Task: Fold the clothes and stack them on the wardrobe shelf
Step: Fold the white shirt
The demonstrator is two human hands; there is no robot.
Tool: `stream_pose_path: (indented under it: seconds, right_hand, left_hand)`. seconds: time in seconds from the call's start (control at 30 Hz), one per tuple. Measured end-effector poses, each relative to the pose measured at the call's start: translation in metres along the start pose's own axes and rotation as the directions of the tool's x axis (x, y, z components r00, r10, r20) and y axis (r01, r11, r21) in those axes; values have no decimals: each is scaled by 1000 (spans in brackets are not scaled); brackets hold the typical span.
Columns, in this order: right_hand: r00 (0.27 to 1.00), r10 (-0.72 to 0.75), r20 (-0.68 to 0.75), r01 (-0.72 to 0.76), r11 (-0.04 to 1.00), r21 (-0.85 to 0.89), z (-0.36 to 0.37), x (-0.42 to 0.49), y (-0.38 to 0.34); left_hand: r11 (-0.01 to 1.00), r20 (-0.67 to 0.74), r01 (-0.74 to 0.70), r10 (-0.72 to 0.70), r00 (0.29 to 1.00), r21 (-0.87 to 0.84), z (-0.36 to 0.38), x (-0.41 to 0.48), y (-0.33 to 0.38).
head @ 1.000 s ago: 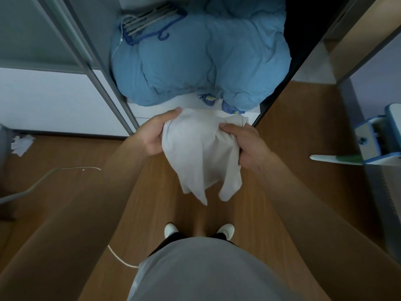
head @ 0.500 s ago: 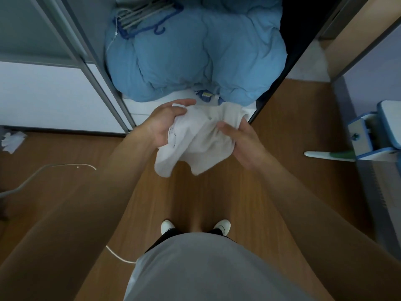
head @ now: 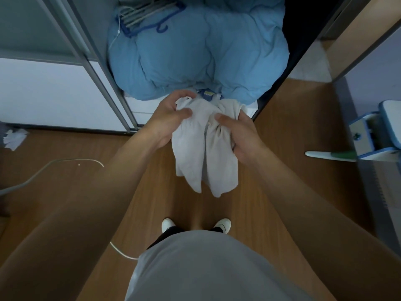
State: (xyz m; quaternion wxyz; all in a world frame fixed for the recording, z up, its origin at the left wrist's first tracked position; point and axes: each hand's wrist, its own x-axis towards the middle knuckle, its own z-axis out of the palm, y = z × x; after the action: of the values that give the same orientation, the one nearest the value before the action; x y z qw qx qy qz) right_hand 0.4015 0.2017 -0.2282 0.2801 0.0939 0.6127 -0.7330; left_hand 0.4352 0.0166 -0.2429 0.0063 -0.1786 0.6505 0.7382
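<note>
A white garment (head: 206,153) hangs crumpled in the air in front of me, over the wooden floor. My left hand (head: 167,120) pinches its upper left part, and my right hand (head: 240,135) grips its upper right part. Two loose ends of the cloth dangle below my hands. Just beyond it lies the white wardrobe shelf (head: 143,107), mostly covered by a bulky light-blue duvet (head: 195,55).
Hangers (head: 147,11) lie on the duvet's far left. A grey sliding-door frame (head: 102,79) stands to the left, a dark wardrobe edge (head: 280,83) to the right. A blue-and-white mop stand (head: 368,137) is at the right. A cable (head: 65,164) crosses the floor on the left.
The garment has gone from hanging, to bunched up between my hands, to hanging again with two ends down. Both hands stayed on it, in front of the shelf.
</note>
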Motion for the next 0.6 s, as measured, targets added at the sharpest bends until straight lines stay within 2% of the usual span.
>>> stream_pose_path:
  seconds: [0.17,0.3,0.4,0.5,0.6]
  right_hand:
    - [997,-4,-75,8,999,44,-24,3,-5]
    - [980,20,-198,-48,989,-139,-39,12,-4]
    - [977,-50,-208,-2,971,-240,-38,17,-2]
    - [978,-151,-141,89,923,-373,-40,19,-4]
    - [991,-124,40,125,812,-570,-42,16,-6]
  left_hand:
    - [970,-108,68,-95,990,-235,-10,2,3]
    - [972,-147,110,-143,979,-209,-16,4,2]
    - [985,-167,129,-147,975,-111,-17,6,-1]
    - [990,-187,133,-121,975,54,-19,9,-2]
    - [987,-201,130,-109,973,92,-21,11,-2]
